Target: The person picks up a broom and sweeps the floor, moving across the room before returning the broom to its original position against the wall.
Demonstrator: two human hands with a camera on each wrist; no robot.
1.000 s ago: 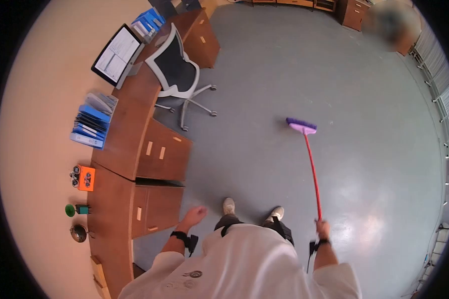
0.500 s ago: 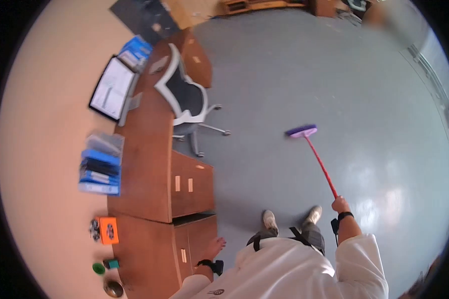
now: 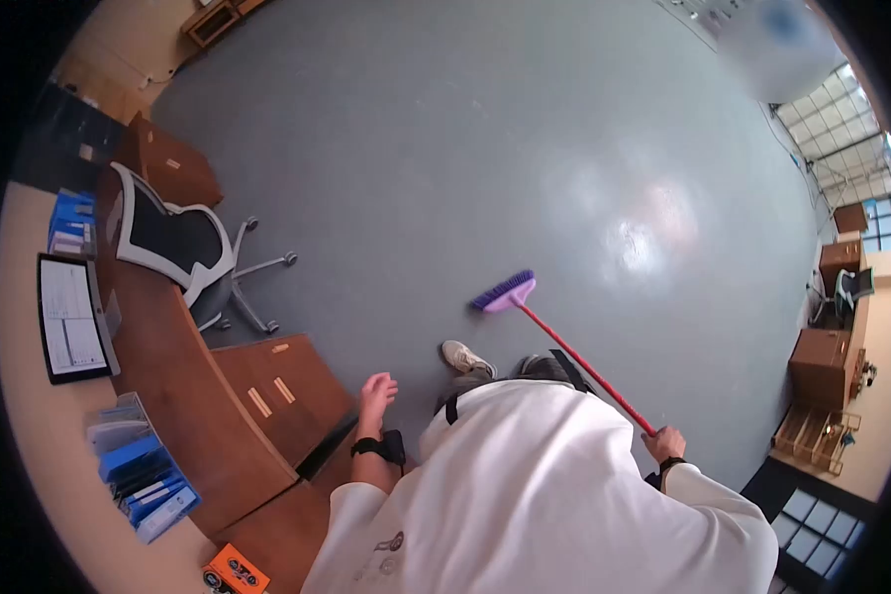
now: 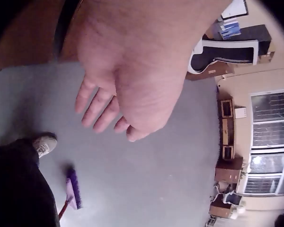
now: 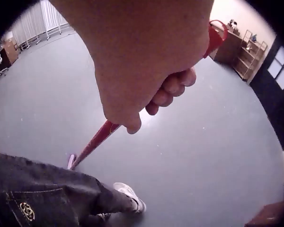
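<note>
My right hand (image 3: pixel 666 445) grips the red handle (image 3: pixel 589 368) of a broom near its upper end. In the right wrist view the fingers of this hand (image 5: pixel 146 75) curl round the red handle (image 5: pixel 98 138), and a red loop shows beyond them. The purple bristles and pink head (image 3: pixel 506 293) rest on the grey floor in front of the feet. My left hand (image 3: pixel 376 398) hangs beside the desk, holding nothing. In the left wrist view the fingers of that hand (image 4: pixel 125 80) are loosely extended, with the broom head (image 4: pixel 73 190) on the floor below.
A wooden desk (image 3: pixel 168 366) with cabinets runs along the left, bearing a monitor (image 3: pixel 73 319) and blue folders (image 3: pixel 148 475). A wheeled office chair (image 3: pixel 180 238) stands at it. Grey floor (image 3: pixel 386 148) spreads ahead; a shelf rack (image 3: pixel 815 439) stands at the right.
The view has turned to the right, and the desk and chair have shifted left in it. The broom head has come closer to the feet. My right hand keeps its grip on the handle.
</note>
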